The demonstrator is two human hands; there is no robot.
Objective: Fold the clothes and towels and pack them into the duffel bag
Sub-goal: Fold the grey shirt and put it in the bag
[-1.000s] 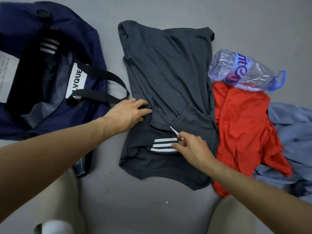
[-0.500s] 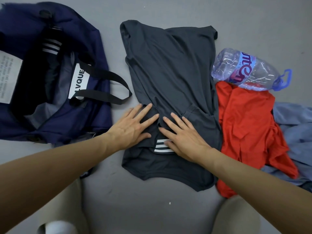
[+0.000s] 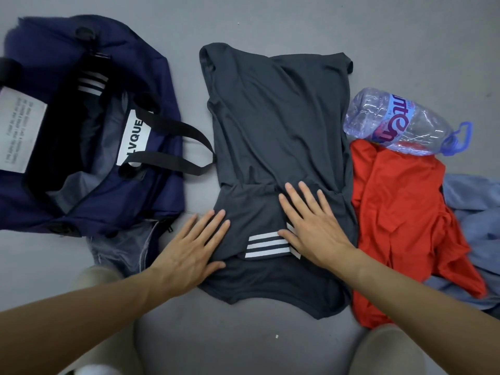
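The left grip (image 3: 194, 250) and right grip (image 3: 313, 228), both released with fingers flat, press the grey shirt (image 3: 276, 125) beneath them, likely to smooth its fold.

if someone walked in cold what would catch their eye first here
Two flat hands, the left hand and the right hand, press on a dark grey shirt spread out at centre. A bright red garment lies crumpled at its right, an open navy duffel bag at its left.
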